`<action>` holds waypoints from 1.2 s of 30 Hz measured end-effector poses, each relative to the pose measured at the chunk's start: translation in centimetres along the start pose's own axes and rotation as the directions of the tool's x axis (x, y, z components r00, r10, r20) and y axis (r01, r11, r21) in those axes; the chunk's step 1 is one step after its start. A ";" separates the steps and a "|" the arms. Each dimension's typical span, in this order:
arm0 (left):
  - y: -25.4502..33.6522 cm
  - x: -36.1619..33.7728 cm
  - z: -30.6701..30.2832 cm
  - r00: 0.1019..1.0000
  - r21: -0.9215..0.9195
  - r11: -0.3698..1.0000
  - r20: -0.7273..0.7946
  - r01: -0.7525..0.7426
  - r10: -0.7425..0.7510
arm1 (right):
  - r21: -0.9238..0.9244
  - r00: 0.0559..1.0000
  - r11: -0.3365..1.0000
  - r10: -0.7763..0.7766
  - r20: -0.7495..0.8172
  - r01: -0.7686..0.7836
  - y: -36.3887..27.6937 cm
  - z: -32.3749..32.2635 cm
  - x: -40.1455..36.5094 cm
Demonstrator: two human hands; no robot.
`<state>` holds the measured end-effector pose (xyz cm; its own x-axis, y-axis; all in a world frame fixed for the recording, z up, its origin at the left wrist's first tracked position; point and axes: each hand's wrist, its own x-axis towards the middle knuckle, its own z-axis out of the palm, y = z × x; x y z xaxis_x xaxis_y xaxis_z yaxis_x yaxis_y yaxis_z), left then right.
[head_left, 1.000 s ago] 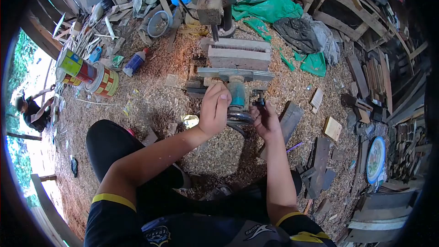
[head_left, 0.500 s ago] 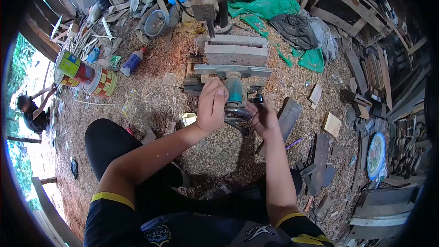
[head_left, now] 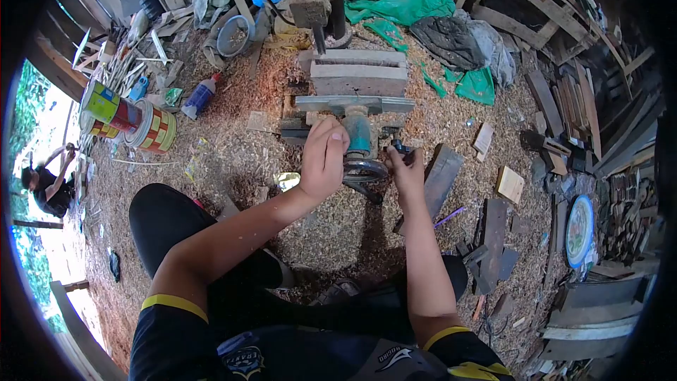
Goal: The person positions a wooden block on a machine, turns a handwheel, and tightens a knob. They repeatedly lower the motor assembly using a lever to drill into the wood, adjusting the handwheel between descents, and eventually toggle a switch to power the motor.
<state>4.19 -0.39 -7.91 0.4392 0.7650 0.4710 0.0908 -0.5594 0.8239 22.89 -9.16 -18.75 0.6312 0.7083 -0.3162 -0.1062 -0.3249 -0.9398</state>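
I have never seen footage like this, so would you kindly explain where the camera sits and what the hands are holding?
One camera sits on a person's head, looking down; its wide lens bends the edges. The two bare arms are that person's own. The left hand grips a teal power tool standing on a floor of wood shavings. The right hand has its fingertips at a small black knob on the tool's side; whether it pinches it, I cannot tell. Around lie paint tins, a bottle, wood offcuts and a green sheet. Another person is at the far left.
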 end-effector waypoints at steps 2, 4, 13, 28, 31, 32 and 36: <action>0.3 0.2 0.0 1.000 0.012 1.000 -0.022 -0.010 0.010 | 0.280 0.986 0.945 0.160 0.047 -0.167 2.8 0.4 1.3; 0.4 0.2 -0.1 1.000 0.018 1.000 -0.014 -0.005 0.005 | 0.490 0.955 0.820 0.232 0.187 -0.295 2.2 -0.4 1.2; 0.1 0.3 -0.4 0.999 0.016 1.000 0.029 0.020 -0.021 | 0.585 0.874 0.650 0.342 0.346 -0.486 0.9 -0.2 1.1; -0.4 0.7 -1.1 0.992 -0.052 0.999 0.128 -0.014 0.020 | 0.408 0.969 0.881 0.243 0.042 -0.239 1.7 1.8 0.2; -0.4 0.8 -1.1 0.991 -0.061 0.998 0.128 -0.023 0.030 | 0.044 0.979 0.996 0.083 -0.185 -0.076 1.5 1.7 0.2; -0.5 0.9 -1.1 0.991 -0.062 0.998 0.132 -0.024 0.032 | 0.009 0.986 0.994 0.109 -0.127 -0.108 0.9 1.2 0.6; 1.3 1.5 -1.2 0.990 0.106 0.992 0.134 -0.068 0.053 | -0.202 0.995 0.975 0.086 -0.050 -0.094 -1.3 0.1 0.4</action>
<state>3.91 0.40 -5.76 0.5589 0.6847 0.4678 0.1553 -0.6406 0.7520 23.18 -8.38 -17.65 0.6571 0.6458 -0.3888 -0.0080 -0.5097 -0.8603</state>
